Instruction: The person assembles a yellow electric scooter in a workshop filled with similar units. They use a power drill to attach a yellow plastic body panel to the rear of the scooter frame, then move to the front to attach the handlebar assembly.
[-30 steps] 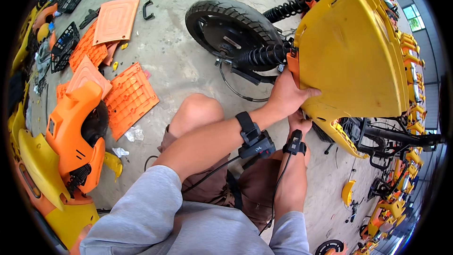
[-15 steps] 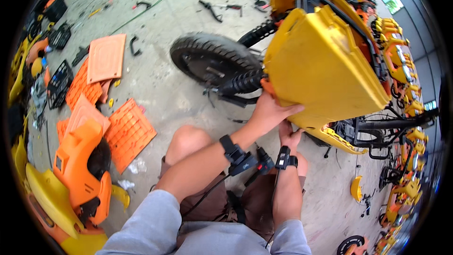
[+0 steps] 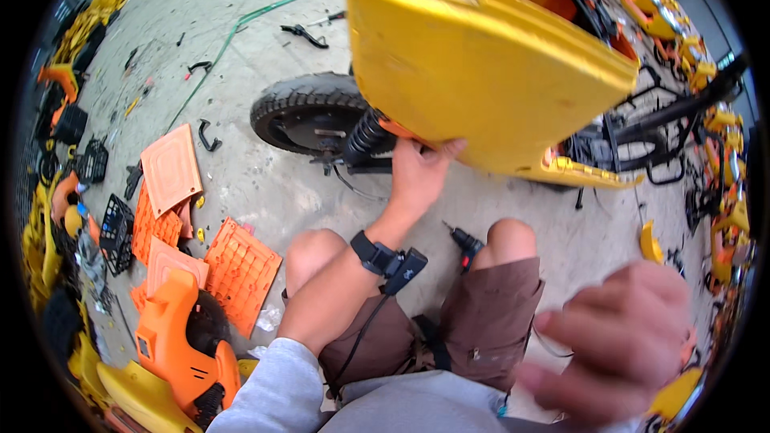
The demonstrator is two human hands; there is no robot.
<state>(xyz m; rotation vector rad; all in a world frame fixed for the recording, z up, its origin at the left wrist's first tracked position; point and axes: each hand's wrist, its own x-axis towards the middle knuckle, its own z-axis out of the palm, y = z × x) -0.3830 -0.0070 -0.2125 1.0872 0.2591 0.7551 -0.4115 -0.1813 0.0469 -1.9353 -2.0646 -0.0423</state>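
My left hand is closed on the lower edge of a large yellow body panel, at its orange corner. The panel covers the body of a two-wheeler that leans over, with its black-tyred wheel to the left of the panel. Close to the camera at the lower right is my right hand, large and smeared by motion. Its fingers look curled, and whether anything is in them cannot be made out. A black and red power screwdriver lies between my knees, its bit toward the panel.
Orange panels and a peach panel lie at left, above an orange body shell. A green hose and a black lever-like part are on the far floor. Yellow vehicles line the right side.
My right hand has left the panel's lower edge and come up toward the camera at lower right. My left hand stays on the panel. The view has shifted.
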